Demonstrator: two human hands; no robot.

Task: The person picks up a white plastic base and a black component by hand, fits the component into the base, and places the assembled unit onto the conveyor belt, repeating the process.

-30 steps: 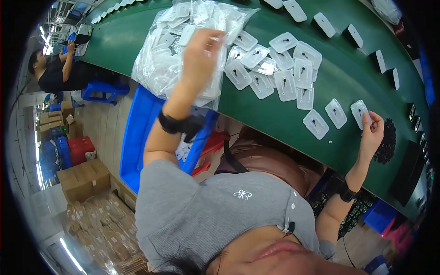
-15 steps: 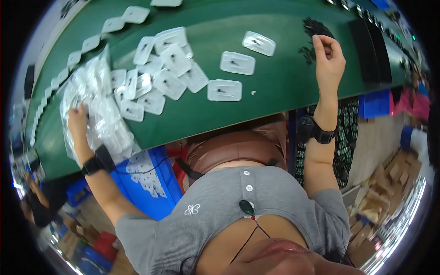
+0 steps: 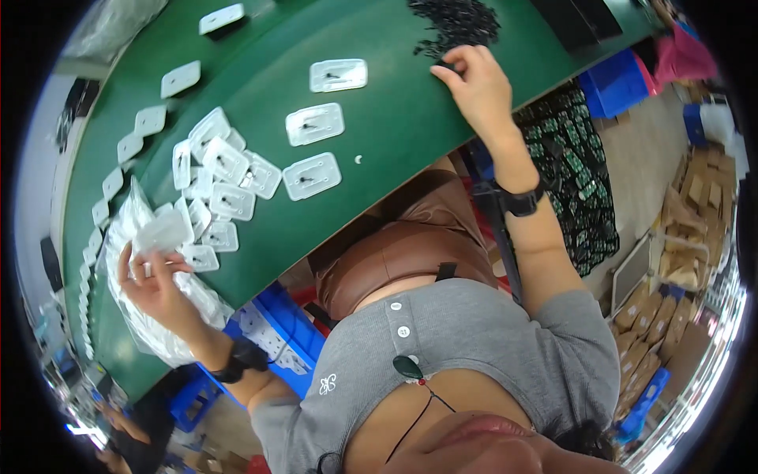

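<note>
White row: white-topped cases (image 3: pixel 111 184) curve along the far side of the green table (image 3: pixel 395 118).
Plastic bag: a clear, crumpled bag (image 3: pixel 162 324) lies on the table by the near edge, partly behind the left hand.
Left hand: the hand (image 3: pixel 158 292) is partly closed, fingers bent at the lower edge of one cloudy white cover (image 3: pixel 166 231), which it has hold of above the bag; the thumb's grip is hard to make out.
Pile: more white covers (image 3: pixel 227 161) lie overlapping just right of the bag.
Blue bin: below the table edge, a bin (image 3: pixel 304 328) contains flat white pieces (image 3: pixel 264 336).
Three covers: three single covers (image 3: pixel 315 124) lie apart from each other in a line, each with a dark mark in the middle.
Scrap: a tiny white bit (image 3: pixel 358 159) lies near them.
Black heap: thin black pieces (image 3: pixel 459 24) lie loose, just beyond the right hand.
Right hand: thumb and fingers of the hand (image 3: pixel 478 87) are nearly together, pinching a small dark piece (image 3: pixel 448 66).
Circuit boards: green boards (image 3: pixel 568 158) lie below the table.
</note>
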